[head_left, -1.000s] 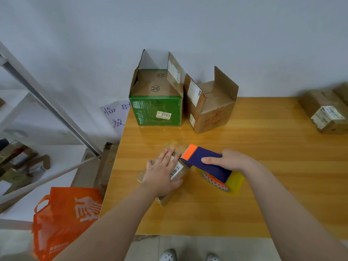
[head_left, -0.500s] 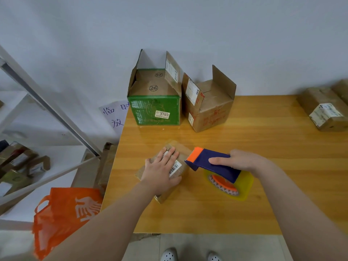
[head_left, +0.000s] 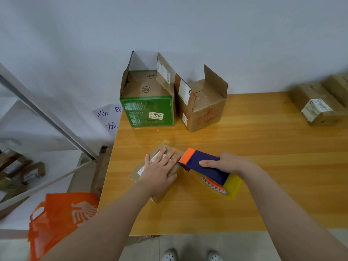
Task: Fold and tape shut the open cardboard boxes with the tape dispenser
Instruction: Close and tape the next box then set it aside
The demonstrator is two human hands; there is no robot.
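The green box (head_left: pixel 148 112) marked "3703" and "26" and the brown box (head_left: pixel 204 112) stand open; the left hand (head_left: pixel 160 172) lies flat on one small box (head_left: pixel 136 174), the right hand (head_left: pixel 226 163) grips the tape dispenser (head_left: pixel 212 173).

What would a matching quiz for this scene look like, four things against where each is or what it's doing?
1. green box
2. tape dispenser
3. left hand
4. orange bag

A. off the table, down to its left
B. gripped by the right hand
C. flaps open, near the wall
D. pressing flat on the small box

Pairs: 1-C, 2-B, 3-D, 4-A.
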